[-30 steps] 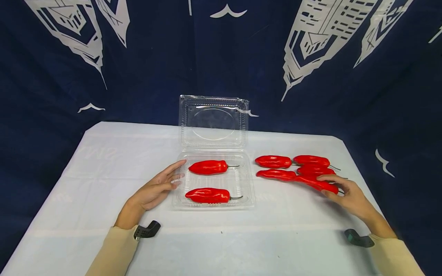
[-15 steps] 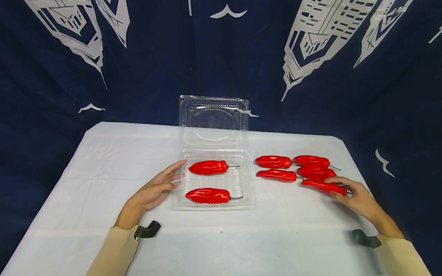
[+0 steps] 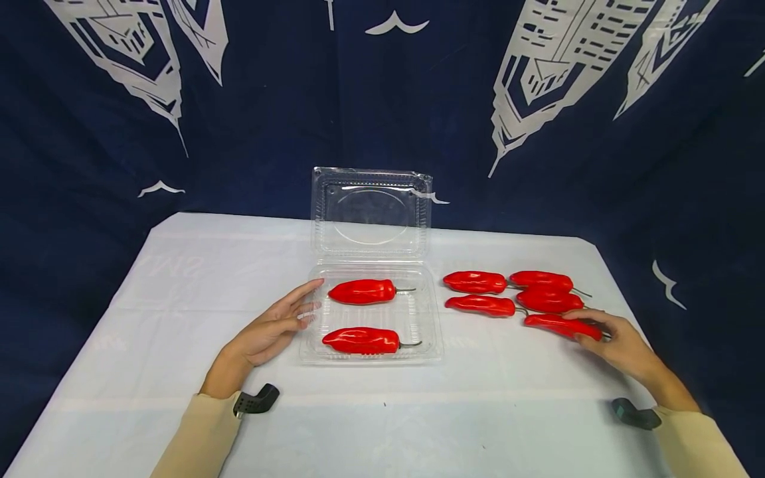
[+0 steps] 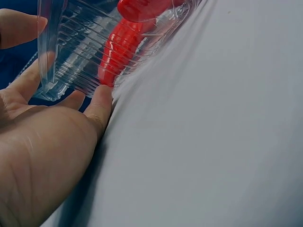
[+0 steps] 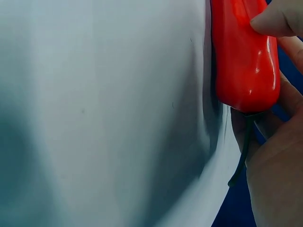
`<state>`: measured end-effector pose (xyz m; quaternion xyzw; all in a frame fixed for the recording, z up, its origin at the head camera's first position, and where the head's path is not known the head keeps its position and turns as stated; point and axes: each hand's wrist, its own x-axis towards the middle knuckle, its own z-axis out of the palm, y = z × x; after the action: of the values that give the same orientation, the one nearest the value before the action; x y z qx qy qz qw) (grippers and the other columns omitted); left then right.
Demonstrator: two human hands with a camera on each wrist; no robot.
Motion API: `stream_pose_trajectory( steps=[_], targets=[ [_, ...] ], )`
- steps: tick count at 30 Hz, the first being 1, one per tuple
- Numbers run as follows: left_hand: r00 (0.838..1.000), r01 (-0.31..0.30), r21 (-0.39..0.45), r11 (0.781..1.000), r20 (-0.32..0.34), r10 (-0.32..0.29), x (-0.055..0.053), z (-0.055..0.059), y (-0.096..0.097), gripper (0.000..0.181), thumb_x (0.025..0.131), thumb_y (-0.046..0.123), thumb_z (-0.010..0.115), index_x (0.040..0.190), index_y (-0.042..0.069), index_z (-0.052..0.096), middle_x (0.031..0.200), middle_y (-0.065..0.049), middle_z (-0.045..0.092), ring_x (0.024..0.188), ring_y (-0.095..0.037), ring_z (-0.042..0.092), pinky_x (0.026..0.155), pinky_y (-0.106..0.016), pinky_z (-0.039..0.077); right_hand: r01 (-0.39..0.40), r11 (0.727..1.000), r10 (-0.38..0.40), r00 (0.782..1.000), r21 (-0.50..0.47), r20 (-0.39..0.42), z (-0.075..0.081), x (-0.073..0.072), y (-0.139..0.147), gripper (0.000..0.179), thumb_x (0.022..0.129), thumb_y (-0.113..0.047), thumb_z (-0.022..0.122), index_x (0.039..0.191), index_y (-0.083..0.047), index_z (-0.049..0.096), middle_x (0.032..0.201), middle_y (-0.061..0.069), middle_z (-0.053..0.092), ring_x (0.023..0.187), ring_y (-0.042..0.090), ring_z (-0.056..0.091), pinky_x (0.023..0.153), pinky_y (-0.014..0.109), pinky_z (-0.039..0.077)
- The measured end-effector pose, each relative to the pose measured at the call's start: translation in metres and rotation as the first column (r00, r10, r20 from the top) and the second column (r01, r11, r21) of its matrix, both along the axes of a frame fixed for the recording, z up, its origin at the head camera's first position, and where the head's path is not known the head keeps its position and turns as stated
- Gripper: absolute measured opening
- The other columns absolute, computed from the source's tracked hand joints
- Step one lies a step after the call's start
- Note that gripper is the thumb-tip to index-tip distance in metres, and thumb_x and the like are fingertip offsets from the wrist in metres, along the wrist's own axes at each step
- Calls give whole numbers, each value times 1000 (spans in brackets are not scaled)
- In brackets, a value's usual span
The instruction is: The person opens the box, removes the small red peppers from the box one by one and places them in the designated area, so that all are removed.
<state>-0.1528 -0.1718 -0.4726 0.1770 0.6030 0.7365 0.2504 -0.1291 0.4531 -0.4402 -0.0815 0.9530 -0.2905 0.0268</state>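
Note:
My right hand (image 3: 618, 342) pinches a red chili pepper (image 3: 562, 325) between thumb and fingers, near its stem end. In the right wrist view the thumb (image 5: 279, 19) lies on the pepper's side (image 5: 246, 61), with the dark stem hanging past the fingers. My left hand (image 3: 265, 332) lies along the left side of a clear plastic clamshell box (image 3: 311, 352), its fingers extended and fingertips at the box wall (image 4: 78, 61). Inside the box are two red chili peppers, one toward the back (image 3: 361, 291) and one toward the front (image 3: 361, 340), stems pointing right.
Several more red chili peppers lie right of the box, among them one at the back left (image 3: 475, 282), one in front of it (image 3: 481, 305) and one beside my right hand (image 3: 548, 300). The box's lid (image 3: 372, 212) stands up behind. A dark blue patterned cloth (image 3: 269, 119) hangs behind the white table (image 3: 179, 318).
My right hand shifted the gripped pepper right and slightly toward me, away from the pepper at its left, then stayed nearly still. The left hand kept its place at the box.

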Motion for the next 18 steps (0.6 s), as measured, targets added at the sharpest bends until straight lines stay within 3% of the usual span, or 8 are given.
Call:
stream_pose_trajectory(
  steps=[4, 11, 18],
  targets=[
    [1000, 4, 1, 1000, -3, -4, 0, 0, 0, 76, 94, -8, 43, 162, 14, 15, 167, -6, 1, 147, -41, 13, 113, -33, 27, 2, 1000, -2, 1000, -3, -17, -1, 0, 2, 38, 87, -8, 75, 125, -7, 66, 133, 26, 57, 105, -19, 32, 79, 0, 34],
    [1000, 3, -2, 1000, -11, -3, 0, -1, 0, 76, 94, -8, 43, 161, 11, 13, 167, -6, 1, 147, -42, 12, 113, -31, 29, 23, 1000, -23, 997, -7, -71, -2, 0, 3, 35, 88, -11, 75, 123, -14, 69, 123, 2, 62, 108, -18, 35, 80, -1, 32],
    [1000, -2, -3, 1000, 2, 2, 0, 0, 1, 76, 94, -6, 45, 161, 12, 14, 167, -5, 2, 147, -40, 14, 112, -30, 30, 57, 998, -57, 995, -4, -83, 0, 2, 3, 32, 90, -17, 75, 121, -12, 68, 121, -3, 60, 108, -19, 34, 78, 0, 31]
  ],
)
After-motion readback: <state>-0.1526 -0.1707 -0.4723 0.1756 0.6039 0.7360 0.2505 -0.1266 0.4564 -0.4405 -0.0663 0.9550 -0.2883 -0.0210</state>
